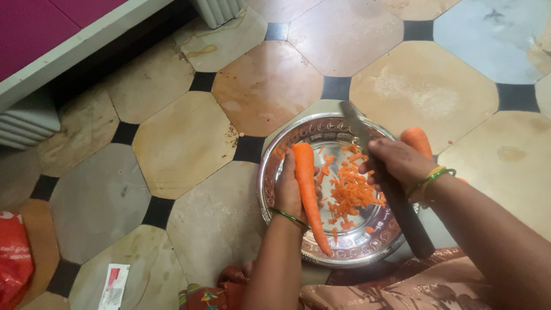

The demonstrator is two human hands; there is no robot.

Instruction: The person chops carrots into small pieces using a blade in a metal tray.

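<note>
Carrot chopping over a steel plate [270, 189] on the floor

Left hand [288, 192] is wrapped around a whole carrot [307, 183], tip slanting over the plate, probably so the bits land in it. Right hand [396, 163] is closed around a dark-handled knife [379, 172], blade above the plate's far rim. Small orange pieces [350, 189] piled mid-plate; another carrot [416, 140] sits just behind the right hand.

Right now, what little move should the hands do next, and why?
Probably bring the knife in the right hand onto the carrot that the left hand holds over the steel plate: its blade sits beside the carrot, and small chopped bits already lie there.
</note>
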